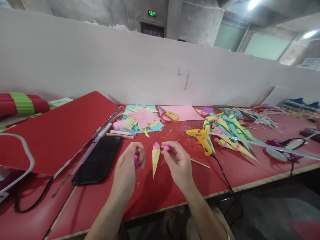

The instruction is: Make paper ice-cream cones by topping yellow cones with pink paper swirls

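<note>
A yellow paper cone (155,160) with a pink top lies on the red table between my hands, touched by neither as far as I can see. My left hand (130,160) is closed around a lump of magenta clay (136,161). Between the thumb and index finger of my right hand (178,163) is a small pink clay ball (166,148), held just to the right of the cone's top.
On the right are a yellow glue gun (200,135) with a long stick and cord, and a pile of decorated cones (228,130). Scissors (168,115) and paper pieces (142,117) lie behind. A black phone (98,160) lies left; a thin stick (200,163) lies right.
</note>
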The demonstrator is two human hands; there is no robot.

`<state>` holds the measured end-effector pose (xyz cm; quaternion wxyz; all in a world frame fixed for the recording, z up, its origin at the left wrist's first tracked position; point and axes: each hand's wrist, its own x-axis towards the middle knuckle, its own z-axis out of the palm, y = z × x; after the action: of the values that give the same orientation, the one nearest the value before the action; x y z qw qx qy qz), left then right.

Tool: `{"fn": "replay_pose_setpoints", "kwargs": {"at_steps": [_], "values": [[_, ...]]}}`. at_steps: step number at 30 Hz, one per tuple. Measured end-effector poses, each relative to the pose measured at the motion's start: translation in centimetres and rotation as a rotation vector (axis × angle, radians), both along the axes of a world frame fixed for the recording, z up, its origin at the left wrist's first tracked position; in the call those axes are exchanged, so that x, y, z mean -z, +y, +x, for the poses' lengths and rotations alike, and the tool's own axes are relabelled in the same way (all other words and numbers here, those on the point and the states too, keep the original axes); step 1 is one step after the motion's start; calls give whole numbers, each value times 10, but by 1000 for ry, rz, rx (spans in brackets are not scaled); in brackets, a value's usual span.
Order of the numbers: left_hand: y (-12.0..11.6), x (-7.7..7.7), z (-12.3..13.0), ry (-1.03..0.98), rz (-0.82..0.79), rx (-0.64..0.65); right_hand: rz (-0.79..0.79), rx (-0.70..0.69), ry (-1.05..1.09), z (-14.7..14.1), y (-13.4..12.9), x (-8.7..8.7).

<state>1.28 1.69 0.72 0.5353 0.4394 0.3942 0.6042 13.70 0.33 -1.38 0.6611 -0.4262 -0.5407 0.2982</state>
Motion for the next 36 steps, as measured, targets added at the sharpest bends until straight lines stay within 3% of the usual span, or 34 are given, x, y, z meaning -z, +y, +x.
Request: {"fn": "replay_pose_setpoints", "kwargs": {"at_steps": [3, 9, 11, 15, 18, 24, 31, 36], "values": [[-2, 0, 2, 266, 113, -16, -74, -1, 43, 8, 2, -2], [2, 7, -1, 649, 186, 128, -137, 24, 71, 12, 6, 0], [3, 10, -3, 851, 213, 88, -148, 27, 93, 11, 8, 1], [2, 13, -2, 1381, 138, -79, -112, 30, 126, 9, 9, 2], [-1, 15, 3, 1606, 40, -33, -117, 8, 136, 9, 10, 4], [-2, 21, 9, 1717, 68, 34, -176, -4, 212, 7, 14, 9], [0, 16, 4, 1718, 3, 68, -199, 10, 237, 3, 16, 8], [3, 16, -1, 1667, 73, 97, -212, -3, 240, 5, 16, 5]]}}
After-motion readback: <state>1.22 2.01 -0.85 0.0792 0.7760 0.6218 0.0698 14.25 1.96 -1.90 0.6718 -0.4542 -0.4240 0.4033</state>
